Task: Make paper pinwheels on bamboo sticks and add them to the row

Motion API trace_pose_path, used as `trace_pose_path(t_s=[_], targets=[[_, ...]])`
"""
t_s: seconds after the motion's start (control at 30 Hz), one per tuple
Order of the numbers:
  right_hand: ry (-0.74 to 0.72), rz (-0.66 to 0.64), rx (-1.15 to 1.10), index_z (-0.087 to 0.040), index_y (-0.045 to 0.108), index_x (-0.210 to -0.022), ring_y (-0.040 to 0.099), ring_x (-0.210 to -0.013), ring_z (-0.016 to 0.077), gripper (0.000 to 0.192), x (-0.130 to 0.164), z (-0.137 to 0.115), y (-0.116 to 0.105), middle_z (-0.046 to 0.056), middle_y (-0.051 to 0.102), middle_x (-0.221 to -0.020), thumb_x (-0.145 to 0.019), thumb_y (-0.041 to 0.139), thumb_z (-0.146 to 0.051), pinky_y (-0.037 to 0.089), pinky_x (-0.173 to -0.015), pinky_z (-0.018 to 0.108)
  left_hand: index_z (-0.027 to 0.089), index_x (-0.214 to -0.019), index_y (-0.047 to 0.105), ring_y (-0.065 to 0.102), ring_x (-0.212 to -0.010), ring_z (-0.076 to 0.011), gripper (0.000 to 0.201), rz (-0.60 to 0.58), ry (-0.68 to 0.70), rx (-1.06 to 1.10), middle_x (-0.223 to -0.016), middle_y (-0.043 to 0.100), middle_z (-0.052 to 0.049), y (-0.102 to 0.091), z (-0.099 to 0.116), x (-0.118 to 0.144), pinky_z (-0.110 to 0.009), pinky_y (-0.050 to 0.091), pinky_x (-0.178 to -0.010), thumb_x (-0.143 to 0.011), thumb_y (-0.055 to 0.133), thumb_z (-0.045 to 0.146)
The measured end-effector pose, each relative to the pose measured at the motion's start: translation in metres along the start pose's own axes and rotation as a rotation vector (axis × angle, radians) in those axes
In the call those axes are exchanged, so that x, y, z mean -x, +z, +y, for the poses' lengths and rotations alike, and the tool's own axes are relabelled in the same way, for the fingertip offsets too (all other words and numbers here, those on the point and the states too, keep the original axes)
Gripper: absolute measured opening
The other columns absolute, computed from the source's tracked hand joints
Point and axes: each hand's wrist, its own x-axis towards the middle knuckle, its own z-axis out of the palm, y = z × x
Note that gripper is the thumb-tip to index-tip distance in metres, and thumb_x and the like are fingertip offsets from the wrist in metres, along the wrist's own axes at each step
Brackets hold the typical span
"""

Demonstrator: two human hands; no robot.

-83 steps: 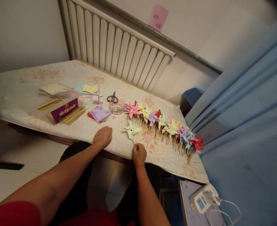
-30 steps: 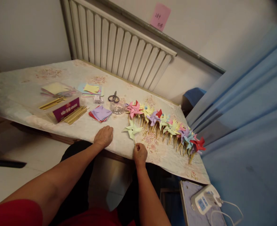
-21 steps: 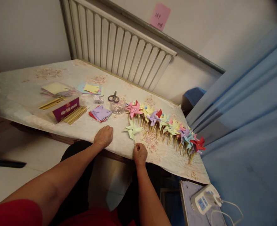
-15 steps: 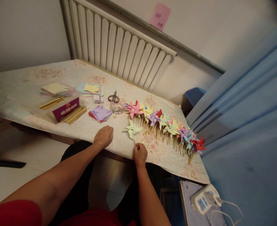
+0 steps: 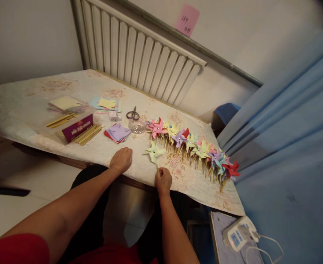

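A pale green paper pinwheel [image 5: 154, 151] lies over the table near its front edge, its stick pinched in the fingers of my right hand [image 5: 164, 179]. My left hand [image 5: 121, 160] rests on the cloth with its fingers curled closed, and nothing shows in it. Just beyond that hand is a stack of purple and red cut paper squares [image 5: 117, 132]. Farther back sit a clear container of small metal pins [image 5: 137, 127] and a pair of dark-handled scissors [image 5: 133, 114]. To the right, a long row of finished pinwheels [image 5: 179, 138] in several colours lies on the table.
On the left, a plastic box [image 5: 77, 127] holds wooden sticks, with more sticks [image 5: 89, 135] beside it. Small white boxes [image 5: 115, 116] stand near coloured papers [image 5: 107, 103]. A radiator [image 5: 139, 55] lines the wall; a blue curtain [image 5: 287, 146] hangs right. A power strip [image 5: 239, 234] lies lower right.
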Motion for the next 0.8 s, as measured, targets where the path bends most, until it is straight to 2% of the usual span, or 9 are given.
trace_pose_path(t_s=[0.8], targets=[[0.001, 0.002, 0.001, -0.019, 0.068, -0.079, 0.056, -0.069, 0.0173, 0.020, 0.0000, -0.0016, -0.0008, 0.002, 0.064, -0.074, -0.082, 0.049, -0.013, 0.039, -0.067, 0.027, 0.013, -0.100, 0.066, 0.059, -0.099, -0.0268, 0.025, 0.000, -0.010, 0.016, -0.102, 0.064, -0.016, 0.0012, -0.0003, 0.0001, -0.038, 0.042, -0.088, -0.093, 0.042, 0.016]])
